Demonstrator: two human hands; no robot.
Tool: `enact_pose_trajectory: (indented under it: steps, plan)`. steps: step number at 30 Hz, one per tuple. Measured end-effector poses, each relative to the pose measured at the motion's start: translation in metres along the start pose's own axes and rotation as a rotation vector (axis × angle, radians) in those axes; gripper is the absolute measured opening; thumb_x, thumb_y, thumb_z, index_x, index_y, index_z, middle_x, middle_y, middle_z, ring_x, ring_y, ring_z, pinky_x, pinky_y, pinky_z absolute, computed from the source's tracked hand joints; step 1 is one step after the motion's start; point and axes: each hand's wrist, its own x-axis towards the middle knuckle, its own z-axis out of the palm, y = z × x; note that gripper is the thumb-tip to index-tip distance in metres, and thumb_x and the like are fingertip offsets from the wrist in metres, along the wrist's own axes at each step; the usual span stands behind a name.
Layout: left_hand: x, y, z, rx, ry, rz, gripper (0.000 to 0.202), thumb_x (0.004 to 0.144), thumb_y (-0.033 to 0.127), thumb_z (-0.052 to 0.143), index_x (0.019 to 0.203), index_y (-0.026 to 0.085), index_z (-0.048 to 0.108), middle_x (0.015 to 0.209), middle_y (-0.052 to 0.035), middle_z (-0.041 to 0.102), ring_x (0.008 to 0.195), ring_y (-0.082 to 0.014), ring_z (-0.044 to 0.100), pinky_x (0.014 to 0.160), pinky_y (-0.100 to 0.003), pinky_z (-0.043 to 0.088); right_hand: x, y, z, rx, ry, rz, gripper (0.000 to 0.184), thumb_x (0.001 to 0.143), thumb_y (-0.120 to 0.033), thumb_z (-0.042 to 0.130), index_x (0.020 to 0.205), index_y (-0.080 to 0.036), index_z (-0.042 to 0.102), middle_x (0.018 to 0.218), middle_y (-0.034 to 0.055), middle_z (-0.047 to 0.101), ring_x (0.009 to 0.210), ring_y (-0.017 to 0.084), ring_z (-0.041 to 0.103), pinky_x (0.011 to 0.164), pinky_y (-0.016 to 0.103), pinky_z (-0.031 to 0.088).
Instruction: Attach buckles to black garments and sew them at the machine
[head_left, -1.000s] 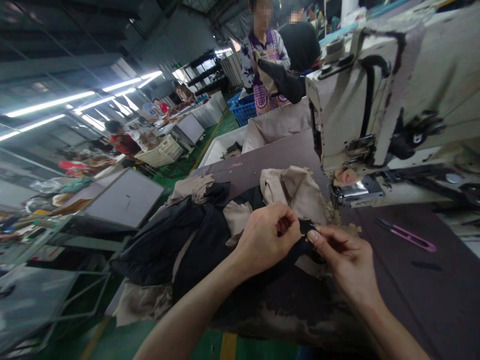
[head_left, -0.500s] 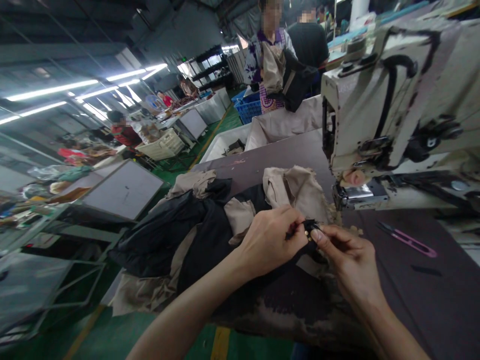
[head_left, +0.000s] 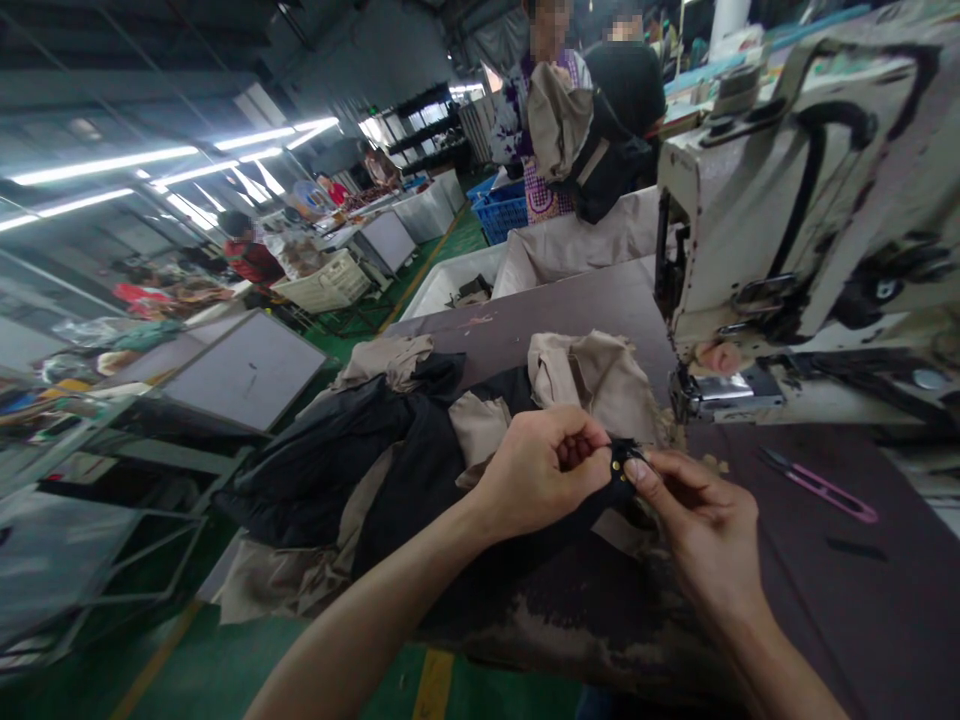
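Pinched between the fingertips of a left hand (head_left: 544,470) and right hand (head_left: 701,510), a black, frayed-looking cloth piece (head_left: 624,452) shows gold-coloured dots. Forearms angle in from eight and five o'clock. Crumpled black-and-beige fabric (head_left: 412,490) spreads toward nine o'clock; pink-handled snips (head_left: 829,490) lie at three.

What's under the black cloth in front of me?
The table is under the cloth; its top shows behind and to the right. Anything else beneath is hidden by the cloth and your left hand.
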Motion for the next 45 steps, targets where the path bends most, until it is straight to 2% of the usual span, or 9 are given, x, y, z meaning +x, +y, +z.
enact_pose_trajectory:
  steps: [7,10,16,23,30,34,37,40,45]
  plan:
    - [0.005,-0.003,-0.005,0.274,0.027,0.297,0.016,0.086,0.021,0.059,0.099,0.016,0.065,0.100,-0.0047,0.066,0.097,-0.0164,0.060,0.090,-0.030,0.046,-0.004,-0.007,0.000,-0.172,0.017,-0.186,0.007,0.083,-0.025,0.074,0.089,-0.024,0.076,0.085,-0.0006,0.071,0.075,0.013,0.064,0.069,0.022,0.048]
    - [0.007,-0.005,-0.001,0.347,0.044,0.352,0.012,0.086,0.021,0.059,0.092,0.015,0.067,0.091,-0.0034,0.069,0.090,-0.0164,0.062,0.086,-0.031,0.047,-0.004,-0.005,0.000,-0.201,0.021,-0.199,0.006,0.082,-0.025,0.074,0.088,-0.024,0.075,0.083,-0.0009,0.070,0.074,0.013,0.064,0.068,0.022,0.048]
    - [0.004,-0.002,0.014,0.411,0.238,0.340,0.010,0.083,0.015,0.057,0.079,0.014,0.067,0.081,-0.0038,0.069,0.079,-0.0164,0.063,0.075,-0.030,0.049,-0.001,-0.001,0.002,-0.117,0.003,-0.146,0.007,0.083,-0.027,0.073,0.089,-0.022,0.076,0.082,0.0001,0.069,0.072,0.013,0.062,0.064,0.023,0.047]
    - [0.004,-0.003,0.010,0.303,0.216,0.268,0.012,0.083,0.016,0.059,0.085,0.017,0.071,0.084,-0.0030,0.072,0.080,-0.0155,0.066,0.075,-0.027,0.051,0.001,0.001,0.001,-0.060,0.003,-0.137,0.005,0.082,-0.024,0.074,0.087,-0.024,0.075,0.082,-0.0015,0.069,0.070,0.011,0.062,0.063,0.021,0.047]
    - [-0.004,0.006,0.013,0.467,0.299,0.307,0.009,0.084,0.017,0.059,0.077,0.015,0.065,0.079,-0.0036,0.068,0.080,-0.0168,0.062,0.076,-0.029,0.049,0.001,-0.005,0.004,-0.229,0.056,-0.235,0.006,0.084,-0.024,0.073,0.089,-0.023,0.075,0.084,-0.0004,0.071,0.075,0.014,0.066,0.070,0.024,0.049]
    - [-0.007,0.017,0.002,0.344,0.148,0.193,0.015,0.087,0.023,0.059,0.073,0.015,0.061,0.071,-0.0006,0.062,0.066,-0.0116,0.058,0.063,-0.023,0.046,-0.001,-0.007,0.003,-0.304,0.067,-0.290,0.006,0.083,-0.023,0.073,0.089,-0.022,0.075,0.083,-0.0001,0.071,0.073,0.014,0.066,0.069,0.025,0.049]
    - [-0.001,0.022,-0.014,0.274,-0.051,0.224,0.014,0.094,0.022,0.051,0.091,0.015,0.063,0.084,-0.0017,0.065,0.074,-0.0103,0.061,0.067,-0.020,0.048,-0.002,-0.009,0.002,-0.309,0.050,-0.294,0.005,0.085,-0.023,0.071,0.089,-0.022,0.074,0.082,0.0003,0.071,0.073,0.014,0.066,0.068,0.025,0.049]
    - [0.009,0.024,-0.027,0.458,-0.254,0.377,0.022,0.098,0.022,0.043,0.111,0.020,0.061,0.106,-0.0036,0.064,0.096,-0.0144,0.060,0.081,-0.026,0.049,-0.003,-0.010,0.002,-0.318,0.034,-0.300,0.005,0.085,-0.022,0.071,0.089,-0.022,0.074,0.083,0.0000,0.071,0.074,0.014,0.066,0.069,0.025,0.049]
    - [0.025,0.031,-0.035,0.803,-0.438,0.519,0.018,0.098,0.022,0.043,0.104,0.020,0.059,0.103,-0.0035,0.061,0.091,-0.0183,0.057,0.071,-0.029,0.048,-0.002,-0.011,0.002,-0.313,0.006,-0.319,0.005,0.085,-0.021,0.071,0.088,-0.021,0.074,0.082,-0.0008,0.071,0.075,0.012,0.066,0.071,0.023,0.049]
